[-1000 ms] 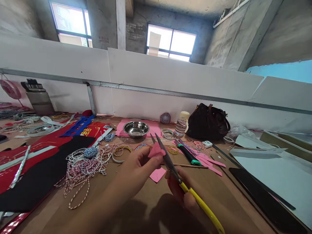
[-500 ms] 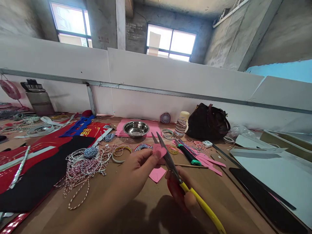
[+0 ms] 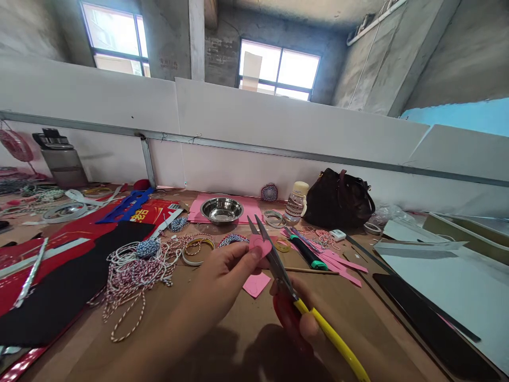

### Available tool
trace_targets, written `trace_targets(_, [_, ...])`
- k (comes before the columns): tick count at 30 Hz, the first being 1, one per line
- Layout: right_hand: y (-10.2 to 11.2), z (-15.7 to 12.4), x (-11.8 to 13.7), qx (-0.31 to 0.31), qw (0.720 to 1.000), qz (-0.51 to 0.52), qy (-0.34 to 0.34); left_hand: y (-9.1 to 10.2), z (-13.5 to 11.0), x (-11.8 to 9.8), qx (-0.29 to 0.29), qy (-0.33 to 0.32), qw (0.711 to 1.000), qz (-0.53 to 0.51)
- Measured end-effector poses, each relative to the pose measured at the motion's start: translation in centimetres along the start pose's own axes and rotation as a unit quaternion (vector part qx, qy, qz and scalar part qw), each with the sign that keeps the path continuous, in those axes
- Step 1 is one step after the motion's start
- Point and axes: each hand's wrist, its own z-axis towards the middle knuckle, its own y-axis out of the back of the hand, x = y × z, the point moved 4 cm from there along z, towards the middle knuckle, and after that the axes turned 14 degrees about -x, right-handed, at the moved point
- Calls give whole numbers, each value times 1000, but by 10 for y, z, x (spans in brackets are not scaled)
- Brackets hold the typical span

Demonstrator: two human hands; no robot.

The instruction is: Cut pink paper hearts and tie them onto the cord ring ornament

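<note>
**Pink card piece (image 3: 260,245) pinched by left hand (image 3: 217,281).**
Right hand (image 3: 296,318) gripped yellow-handled scissors (image 3: 278,270) (blades open); hands near, apart.

Room has bare concrete walls (image 3: 170,42), two daylit windows (image 3: 278,71) set high, and white partition panels (image 3: 278,116) crossed by a horizontal metal rail (image 3: 254,150).
</note>
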Motion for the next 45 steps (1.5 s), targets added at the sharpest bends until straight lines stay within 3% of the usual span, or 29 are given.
trace_targets(18, [7, 4, 2, -12, 1000, -19, 19, 1, 3, -3, -33, 1, 997, -67])
trace_targets(45, [7, 6, 2, -9, 999, -29, 11, 5, 5, -1, -52, 3, 998, -26])
